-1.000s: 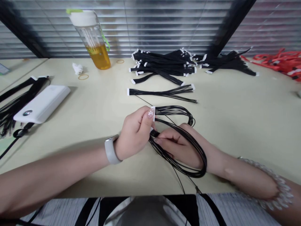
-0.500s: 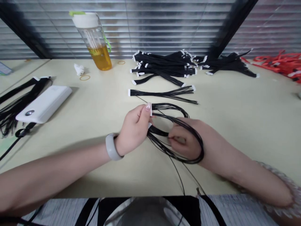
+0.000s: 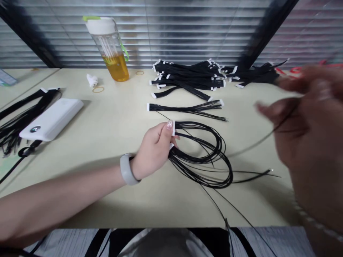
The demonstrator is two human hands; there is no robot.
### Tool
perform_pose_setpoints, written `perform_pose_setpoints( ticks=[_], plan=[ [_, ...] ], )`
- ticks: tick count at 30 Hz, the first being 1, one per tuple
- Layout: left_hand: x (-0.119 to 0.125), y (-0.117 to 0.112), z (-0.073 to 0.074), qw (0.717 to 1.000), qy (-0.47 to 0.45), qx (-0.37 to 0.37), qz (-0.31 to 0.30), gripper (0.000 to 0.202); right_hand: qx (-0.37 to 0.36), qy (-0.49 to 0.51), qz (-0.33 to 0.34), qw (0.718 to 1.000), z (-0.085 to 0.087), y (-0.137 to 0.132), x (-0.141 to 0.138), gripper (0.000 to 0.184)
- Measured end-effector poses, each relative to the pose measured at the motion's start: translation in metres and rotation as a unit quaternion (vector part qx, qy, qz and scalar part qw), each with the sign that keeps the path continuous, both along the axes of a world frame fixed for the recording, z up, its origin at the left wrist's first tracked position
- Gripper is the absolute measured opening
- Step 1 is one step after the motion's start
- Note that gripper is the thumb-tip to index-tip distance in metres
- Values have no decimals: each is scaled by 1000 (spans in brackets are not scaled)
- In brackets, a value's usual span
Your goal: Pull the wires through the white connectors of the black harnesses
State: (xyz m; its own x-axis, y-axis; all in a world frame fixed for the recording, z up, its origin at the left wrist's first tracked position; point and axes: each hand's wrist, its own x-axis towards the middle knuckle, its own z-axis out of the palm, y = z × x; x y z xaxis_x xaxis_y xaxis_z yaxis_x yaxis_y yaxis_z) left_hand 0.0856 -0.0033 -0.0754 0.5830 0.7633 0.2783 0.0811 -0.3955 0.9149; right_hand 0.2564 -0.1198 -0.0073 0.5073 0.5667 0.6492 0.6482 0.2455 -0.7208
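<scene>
My left hand (image 3: 158, 148) is closed on the white connector ends of a looped black wire harness (image 3: 227, 169), thumb on top. The loops spread out to the right of the fingers, and several loose wire ends trail over the table. At the right, raised above the table, is my right hand (image 3: 311, 121), smeared by motion. From its fingers a thin black wire (image 3: 254, 144) runs down to the harness. Just beyond my left hand lies a separate black wire harness (image 3: 184, 107) with a white connector at each end and some loose tips.
Black cables with white plugs are piled (image 3: 187, 75) at the back, with another bunch (image 3: 257, 75) beside them. Red cables (image 3: 292, 71) lie back right. At left are a white power bank (image 3: 52, 119), more black cables (image 3: 29, 110) and a bottle (image 3: 115, 53) of amber liquid.
My right hand has come out of the wire loops and moved right and up, drawing one wire along. My left hand keeps its hold in nearly the same place.
</scene>
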Motion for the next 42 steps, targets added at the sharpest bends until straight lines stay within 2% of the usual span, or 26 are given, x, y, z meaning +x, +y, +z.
perform_pose_setpoints(
  ticks=[2, 3, 5, 7, 12, 17, 33, 42],
  plan=[
    [-1, -1, 0, 1000, 1, 5, -12, 45, -53, 27, 65, 996, -9, -2, -7, 48],
    [-1, -2, 1, 1000, 1, 3, -17, 45, -98, -2, 91, 991, -15, -2, -10, 51],
    [-1, -3, 2, 1000, -2, -8, -24, 45, -174, -113, 123, 970, -24, -2, -16, 34],
    [-1, -3, 3, 999, -5, -26, -28, 45, -198, -199, 128, 951, -29, -1, -20, 10],
    [-1, -5, 4, 997, 1, -62, -46, 47, -199, -262, 95, 939, -31, 4, -25, 7],
    [-2, -5, 3, 997, 5, -46, -68, 46, -198, -338, 76, 917, -31, 3, -27, 11],
    [-2, -5, 3, 995, 16, -25, -93, 45, -196, -351, 73, 913, -31, 3, -29, 16],
    [-2, -6, 5, 993, 24, -35, -112, 47, -159, -438, 65, 883, -39, 2, -26, 16]
  ],
)
